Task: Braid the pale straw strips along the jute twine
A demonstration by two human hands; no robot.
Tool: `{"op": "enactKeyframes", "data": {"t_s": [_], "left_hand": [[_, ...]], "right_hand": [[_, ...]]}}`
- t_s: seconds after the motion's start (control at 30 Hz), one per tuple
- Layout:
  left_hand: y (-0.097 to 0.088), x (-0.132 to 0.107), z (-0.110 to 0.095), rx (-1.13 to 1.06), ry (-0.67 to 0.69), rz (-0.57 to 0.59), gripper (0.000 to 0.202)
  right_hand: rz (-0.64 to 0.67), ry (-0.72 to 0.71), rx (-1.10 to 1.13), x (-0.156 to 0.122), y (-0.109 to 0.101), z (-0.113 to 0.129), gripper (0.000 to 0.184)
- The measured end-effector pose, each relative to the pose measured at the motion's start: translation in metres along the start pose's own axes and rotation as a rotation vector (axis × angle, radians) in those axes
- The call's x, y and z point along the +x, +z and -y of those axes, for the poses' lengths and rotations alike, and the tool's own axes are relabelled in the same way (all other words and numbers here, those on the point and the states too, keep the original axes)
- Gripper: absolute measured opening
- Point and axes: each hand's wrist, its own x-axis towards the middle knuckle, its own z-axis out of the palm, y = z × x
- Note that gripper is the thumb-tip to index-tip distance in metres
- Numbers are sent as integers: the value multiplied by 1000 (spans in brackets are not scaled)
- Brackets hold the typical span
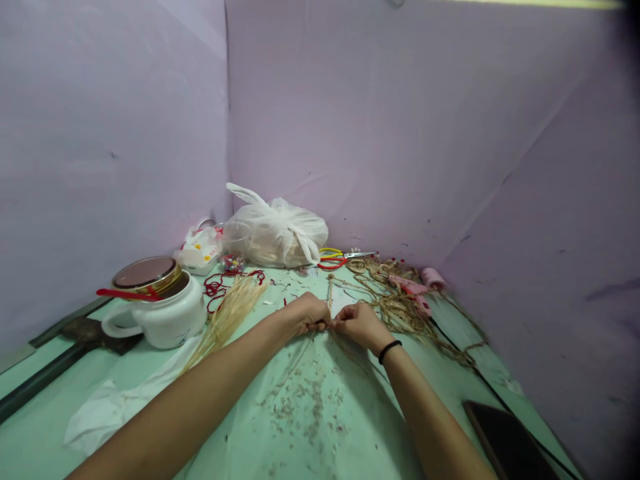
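Observation:
Both hands meet over the middle of the pale green table. My left hand is closed, its fingers curled on a thin tan cord that runs away from me between the hands. My right hand pinches the same cord close beside the left fingertips. Loose strands of the cord trail toward me below the hands. A white patch, perhaps paper, lies just beyond the right hand. The fingers hide the spot where they grip.
To the left stand a white mug, a hammer and pale straw-like fibre. Scissors and a knotted plastic bag lie at the back. On the right are tangled twine, a pink glue gun and a phone.

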Motion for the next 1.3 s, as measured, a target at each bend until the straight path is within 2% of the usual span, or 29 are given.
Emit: {"op": "enactKeyframes", "data": {"t_s": [0.1,0.23,0.37,0.47,0.53,0.63,0.67,0.77,0.93,1.13,1.2,1.3], "left_hand": [[0,-1,-2,-38,-90,18,22],[-6,-2,-1,-72,-115,68,24],[-14,-7,0,-63,-104,136,26],[-19,-9,-1,-76,-68,134,24],[-20,-7,0,-103,-49,143,22],[-21,-2,4,-144,-14,187,19],[-22,0,5,-152,-6,202,18],[-22,2,7,-151,17,219,18],[-20,1,8,-106,79,196,15],[-19,-5,5,68,196,181,4],[-27,-8,3,191,235,201,4],[-51,-12,2,301,246,197,6]], "right_hand": [[41,76,-5,-9,-6,11,12],[123,159,141,-19,-4,25,15],[177,124,200,-21,1,27,15],[230,117,229,-22,-3,28,15],[192,162,283,-21,-9,28,14],[15,232,416,-17,-12,26,11],[-4,237,452,-16,-10,25,11],[88,215,492,-12,-2,20,16],[188,213,506,-12,6,18,12],[103,163,421,-11,10,13,18],[100,155,425,-11,12,10,16],[112,162,493,-11,15,6,15]]}}
